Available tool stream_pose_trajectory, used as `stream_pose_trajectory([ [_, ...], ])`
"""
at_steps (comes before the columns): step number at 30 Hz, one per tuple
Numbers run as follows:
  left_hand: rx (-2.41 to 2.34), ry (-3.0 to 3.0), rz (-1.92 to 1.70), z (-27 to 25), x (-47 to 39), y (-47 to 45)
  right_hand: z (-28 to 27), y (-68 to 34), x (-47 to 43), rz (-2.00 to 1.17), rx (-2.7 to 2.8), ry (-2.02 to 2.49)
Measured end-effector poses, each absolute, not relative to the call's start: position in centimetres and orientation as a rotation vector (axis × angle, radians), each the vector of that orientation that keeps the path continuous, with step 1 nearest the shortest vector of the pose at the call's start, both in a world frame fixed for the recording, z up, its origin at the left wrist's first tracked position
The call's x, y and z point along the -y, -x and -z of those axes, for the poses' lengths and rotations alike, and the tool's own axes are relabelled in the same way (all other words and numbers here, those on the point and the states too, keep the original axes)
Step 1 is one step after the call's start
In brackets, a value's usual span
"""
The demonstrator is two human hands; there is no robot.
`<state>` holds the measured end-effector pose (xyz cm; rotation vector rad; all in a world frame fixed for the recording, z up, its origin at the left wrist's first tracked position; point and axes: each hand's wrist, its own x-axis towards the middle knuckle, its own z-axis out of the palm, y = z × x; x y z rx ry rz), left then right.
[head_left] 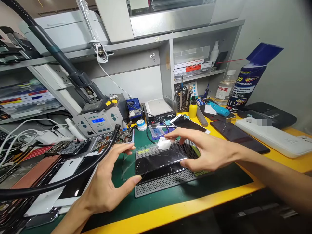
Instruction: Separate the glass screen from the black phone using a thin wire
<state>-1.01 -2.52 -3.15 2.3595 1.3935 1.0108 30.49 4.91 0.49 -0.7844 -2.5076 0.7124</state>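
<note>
A black phone screen [158, 160] with cracked glass is held slightly tilted above a grey perforated mat [156, 188]. Beneath it shows another dark panel [168, 171], perhaps the phone's lower part or a reflection. My left hand [109, 178] curves around the left end, thumb at the near corner and fingers at the far edge. A clear rounded sheet [128, 165] shows by those fingers. My right hand [207, 151] grips the right end, thumb on the near edge. Its fingertips touch a crumpled white tissue [164, 143] at the far edge.
Phones and panels [65, 172] lie stacked at left, crossed by a black hose [97, 165]. A rework station [98, 122] and a circuit board [122, 135] stand behind. A white-framed phone [188, 123], a dark phone [239, 135] and a spray can [248, 84] are at right.
</note>
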Motion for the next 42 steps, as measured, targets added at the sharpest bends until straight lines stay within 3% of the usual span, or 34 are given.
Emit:
stream_pose_trajectory([
  [42, -1.388, -2.369, -1.088, 3.28, 2.73, 0.82, -0.34, -30.29, -4.78, -0.768, 2.495, 0.812],
])
